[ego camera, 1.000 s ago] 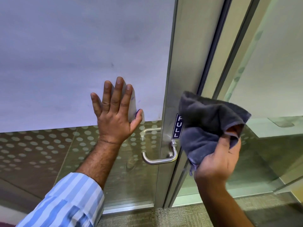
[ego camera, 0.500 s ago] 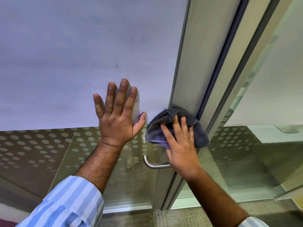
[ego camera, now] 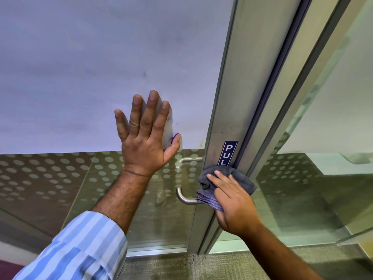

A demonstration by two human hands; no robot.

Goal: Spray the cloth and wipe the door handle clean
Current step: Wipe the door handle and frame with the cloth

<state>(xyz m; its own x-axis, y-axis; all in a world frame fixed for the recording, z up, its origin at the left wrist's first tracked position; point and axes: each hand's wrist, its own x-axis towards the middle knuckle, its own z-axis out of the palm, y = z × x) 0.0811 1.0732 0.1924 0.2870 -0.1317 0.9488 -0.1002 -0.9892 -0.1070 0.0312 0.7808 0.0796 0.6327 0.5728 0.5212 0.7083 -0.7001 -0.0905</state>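
Right hand (ego camera: pixel 232 203) presses a crumpled dark grey microfibre cloth (ego camera: pixel 228 182) against the brushed silver metal lever door handle (ego camera: pixel 186 198), fingers laid mostly flat over the fabric and the thumb tucked out of sight beneath it, so the cloth is pinned under the palm and fingers. The cloth covers the inner end of the handle where it meets the frame; only the curved outer end of the lever shows, at 9 o'clock from the cloth. Directly at 12 o'clock from the cloth sits a narrow dark blue sign with white letters (ego camera: pixel 229 153), its lowest part hidden by the fabric, fixed to the brushed aluminium door frame (ego camera: pixel 232 87)

Left hand (ego camera: pixel 145 138) lies flat and fully spread on the door, holding nothing, fingers pointing to 12 o'clock; the fingers rest on the frosted white upper glass panel (ego camera: pixel 90 67) and the heel of the palm reaches the dotted clear lower glass (ego camera: pixel 50 178). This hand is at 10 o'clock from the handle, apart from it. A blue-and-white striped shirt sleeve (ego camera: pixel 80 249) covers the left forearm toward 7 o'clock. Grey carpet floor (ego camera: pixel 181 267) runs along the bottom, at 6 o'clock from the handle
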